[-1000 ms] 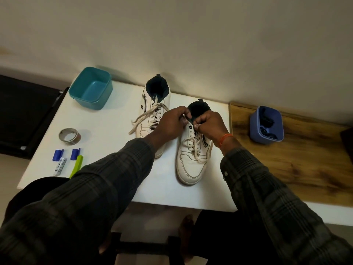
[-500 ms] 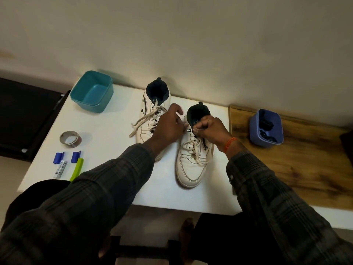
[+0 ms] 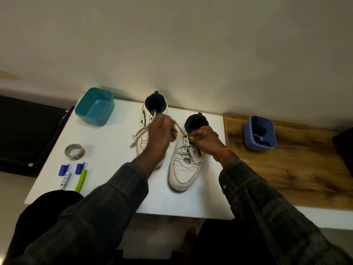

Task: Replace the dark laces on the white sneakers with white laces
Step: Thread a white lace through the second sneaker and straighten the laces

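Your left hand [image 3: 162,131], at the centre of the frame, was curled around a white lace [image 3: 179,129] and drew it up and left from the top eyelets of the right sneaker [image 3: 184,169]. Your right hand [image 3: 205,138] pinched the lace's other part at that sneaker's dark collar. The left sneaker [image 3: 145,134] stood just beside it, partly behind your left wrist, with its own loose white lace [image 3: 138,133] trailing onto the white bench [image 3: 107,138]. Both sneakers pointed toe-first toward the lower edge of the frame. At upper left sat a teal tub [image 3: 94,106]; a tape roll [image 3: 74,151] and 2 blue caps [image 3: 64,169] lay at mid left. A blue tub [image 3: 259,132] holding dark items stood at right on the wooden top [image 3: 286,169].
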